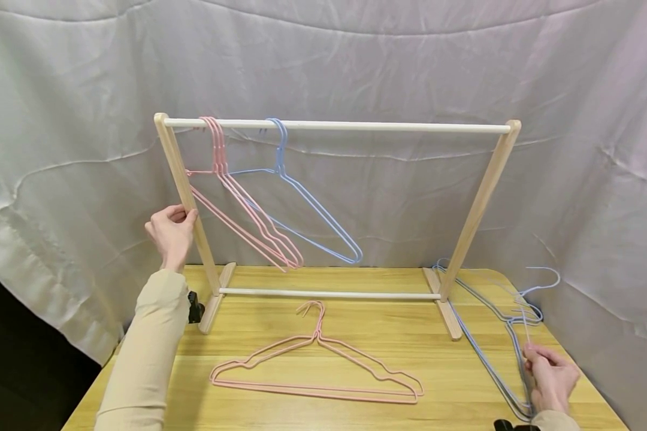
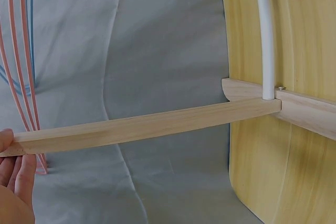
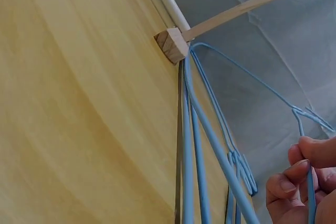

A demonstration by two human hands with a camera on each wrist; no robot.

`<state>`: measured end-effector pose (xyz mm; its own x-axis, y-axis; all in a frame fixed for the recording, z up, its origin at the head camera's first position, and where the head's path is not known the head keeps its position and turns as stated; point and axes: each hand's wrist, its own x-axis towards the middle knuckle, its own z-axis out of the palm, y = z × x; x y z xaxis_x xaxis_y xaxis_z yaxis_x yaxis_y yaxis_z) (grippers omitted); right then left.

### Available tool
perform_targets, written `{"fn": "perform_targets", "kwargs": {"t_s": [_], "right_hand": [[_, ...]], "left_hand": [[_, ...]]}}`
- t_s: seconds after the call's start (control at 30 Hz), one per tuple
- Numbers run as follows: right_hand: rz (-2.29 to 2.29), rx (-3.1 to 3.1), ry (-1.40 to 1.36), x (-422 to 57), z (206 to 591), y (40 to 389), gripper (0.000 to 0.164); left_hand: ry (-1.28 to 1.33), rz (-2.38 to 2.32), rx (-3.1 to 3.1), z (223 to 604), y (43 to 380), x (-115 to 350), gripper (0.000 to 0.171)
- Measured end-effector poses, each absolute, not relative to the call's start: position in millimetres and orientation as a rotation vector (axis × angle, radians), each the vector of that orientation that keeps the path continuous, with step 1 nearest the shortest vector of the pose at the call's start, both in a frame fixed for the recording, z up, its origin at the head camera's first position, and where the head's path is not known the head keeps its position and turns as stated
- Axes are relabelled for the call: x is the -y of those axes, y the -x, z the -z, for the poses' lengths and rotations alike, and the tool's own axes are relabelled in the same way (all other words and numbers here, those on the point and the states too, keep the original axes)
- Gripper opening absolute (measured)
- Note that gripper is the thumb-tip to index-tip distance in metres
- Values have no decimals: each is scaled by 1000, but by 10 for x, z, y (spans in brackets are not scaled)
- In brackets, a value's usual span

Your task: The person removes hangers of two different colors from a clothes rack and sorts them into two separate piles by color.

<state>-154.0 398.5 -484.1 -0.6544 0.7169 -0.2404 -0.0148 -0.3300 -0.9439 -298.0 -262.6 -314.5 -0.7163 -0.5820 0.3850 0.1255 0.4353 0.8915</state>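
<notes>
With thumb and fingers, my left hand [image 1: 172, 233] grips the left wooden post [image 2: 147, 127] of a hanger rack. My right hand [image 1: 552, 377] pinches one arm of a blue hanger [image 3: 311, 198] at the table's right side; its neck and hook rise beyond the fingertips. More blue hangers [image 1: 484, 354] lie beneath it beside the rack's right foot. From the white top rod [image 1: 399, 126] hang several pink hangers [image 1: 219, 149] at the left end, with blue hangers [image 1: 323, 211] just right of them.
Two overlapping pink hangers [image 1: 302, 392] lie on the wooden table [image 1: 377, 326] in front of the rack. The rack's right post [image 1: 480, 209] and right foot [image 1: 447, 314] stand close to the lying blue hangers. A grey curtain [image 1: 410, 72] surrounds the back and sides.
</notes>
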Motion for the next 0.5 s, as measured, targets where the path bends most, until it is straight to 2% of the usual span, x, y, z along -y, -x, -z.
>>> {"fn": "perform_targets", "kwargs": {"t_s": [0.5], "right_hand": [[-1664, 1923, 1051, -4063, 4939, 1512, 47]], "left_hand": [[-383, 1308, 2016, 3144, 2985, 2633, 31]]}}
